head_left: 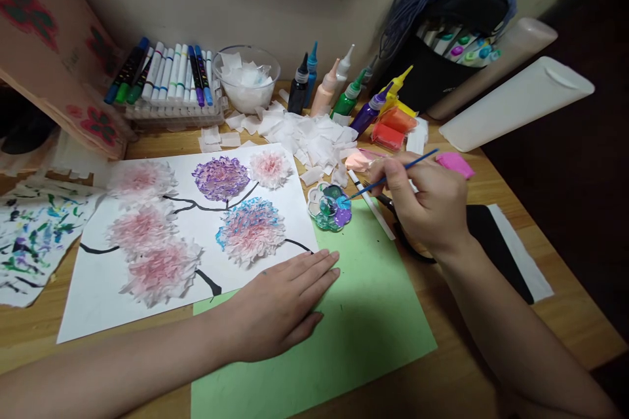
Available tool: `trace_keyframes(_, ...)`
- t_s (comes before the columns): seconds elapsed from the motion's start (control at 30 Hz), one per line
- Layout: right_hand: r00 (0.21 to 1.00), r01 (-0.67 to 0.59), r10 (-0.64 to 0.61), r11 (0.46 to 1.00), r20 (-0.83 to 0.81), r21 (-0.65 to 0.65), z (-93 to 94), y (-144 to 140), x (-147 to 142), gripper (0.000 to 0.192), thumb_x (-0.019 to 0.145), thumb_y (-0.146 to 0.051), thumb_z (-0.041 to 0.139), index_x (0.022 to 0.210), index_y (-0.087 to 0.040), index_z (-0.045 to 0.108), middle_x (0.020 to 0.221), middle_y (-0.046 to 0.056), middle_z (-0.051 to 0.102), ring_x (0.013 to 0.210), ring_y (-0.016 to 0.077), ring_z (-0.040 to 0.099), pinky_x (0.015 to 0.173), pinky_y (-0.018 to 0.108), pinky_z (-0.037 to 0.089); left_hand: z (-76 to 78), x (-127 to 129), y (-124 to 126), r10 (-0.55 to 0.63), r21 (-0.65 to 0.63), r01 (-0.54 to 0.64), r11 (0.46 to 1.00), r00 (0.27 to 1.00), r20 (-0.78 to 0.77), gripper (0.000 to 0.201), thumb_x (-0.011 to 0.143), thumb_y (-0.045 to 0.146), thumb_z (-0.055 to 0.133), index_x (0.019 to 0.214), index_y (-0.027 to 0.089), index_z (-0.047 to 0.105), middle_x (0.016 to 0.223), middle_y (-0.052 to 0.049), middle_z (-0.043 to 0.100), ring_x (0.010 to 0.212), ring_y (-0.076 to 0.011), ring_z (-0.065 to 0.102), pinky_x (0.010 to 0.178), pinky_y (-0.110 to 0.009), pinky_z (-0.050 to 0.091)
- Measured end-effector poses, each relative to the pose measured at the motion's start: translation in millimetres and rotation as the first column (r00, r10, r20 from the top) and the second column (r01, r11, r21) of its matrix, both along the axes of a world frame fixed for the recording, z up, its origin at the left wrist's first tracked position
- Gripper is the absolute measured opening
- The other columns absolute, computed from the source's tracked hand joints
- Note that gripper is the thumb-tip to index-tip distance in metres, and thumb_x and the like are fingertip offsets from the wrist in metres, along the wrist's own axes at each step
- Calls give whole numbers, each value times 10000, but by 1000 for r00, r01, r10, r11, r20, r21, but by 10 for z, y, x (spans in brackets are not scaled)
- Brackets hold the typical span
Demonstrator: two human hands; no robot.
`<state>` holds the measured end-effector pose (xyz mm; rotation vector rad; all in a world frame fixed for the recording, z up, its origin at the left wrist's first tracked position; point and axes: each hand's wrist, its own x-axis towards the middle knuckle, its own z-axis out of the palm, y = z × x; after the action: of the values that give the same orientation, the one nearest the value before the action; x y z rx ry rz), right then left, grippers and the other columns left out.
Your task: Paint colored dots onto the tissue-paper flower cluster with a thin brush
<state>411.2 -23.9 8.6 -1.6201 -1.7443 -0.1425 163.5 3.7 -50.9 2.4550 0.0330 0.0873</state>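
My right hand (426, 200) pinches a thin blue paintbrush (381, 181). The brush tip touches the blue paint in a small flower-shaped palette (328, 207), which also has green, purple and pale wells. Flat on the green sheet (373, 301) and the edge of the white paper (147, 317) lies my left hand (295, 298), fingers stretched out. Several ruffled tissue-paper flowers and black painted branches cover the white paper. One flower (250, 230) is pink and white with blue-tipped upper petals; another flower (221, 178) has purple-tipped petals.
Torn tissue pieces (309, 134) lie behind the paper, beside a clear bowl (248, 78) of more. Paint bottles (327, 88), markers (170, 75) and a black pen holder (437, 72) stand along the back. Scissors (410, 242) partly show under my right hand. A paint-smeared sheet (37, 242) lies left.
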Motion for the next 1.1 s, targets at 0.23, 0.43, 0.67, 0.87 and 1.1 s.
trace_keyframes(0.23,908,78,7,980,-419,184,46,-68,-231,318,971,-279,452,771,-222,693,766,25,671,716,141,634,640,296,489,-15,-2,-14,-9,-1,9,1000,1000,5,523,950,233,468,1436,66,372,1552,-186,326,1437,-295,310,1170,-429,321)
trace_keyframes(0.43,787,-98,79,995,-612,2,-124,-74,-391,278,964,-272,471,834,-241,715,829,22,686,834,167,651,740,318,510,-7,2,-5,-17,5,17,1000,1000,3,515,974,271,430,1425,26,384,1548,-191,332,1433,-284,315,1182,-397,296)
trace_keyframes(0.67,852,-80,40,995,-522,-53,-226,-106,-395,278,962,-264,466,819,-251,704,815,6,701,825,163,675,705,296,527,-8,-4,-14,-38,79,36,996,999,26,507,998,275,394,1421,-4,391,1537,-196,350,1453,-253,273,1214,-355,228)
trace_keyframes(0.87,874,-100,58,993,-483,-61,-243,-89,-404,294,964,-240,454,805,-231,701,813,20,705,808,166,683,676,288,538,2,-1,-9,-49,131,47,990,999,13,501,1014,284,338,1414,-10,404,1536,-185,357,1453,-244,270,1220,-330,170)
trace_keyframes(1.1,898,-126,74,988,-435,-91,-231,-57,-419,291,964,-239,447,799,-224,686,810,2,718,763,135,690,653,231,547,24,6,-3,-52,155,51,987,999,3,506,1022,291,305,1418,-8,404,1536,-178,361,1451,-239,273,1217,-314,148)
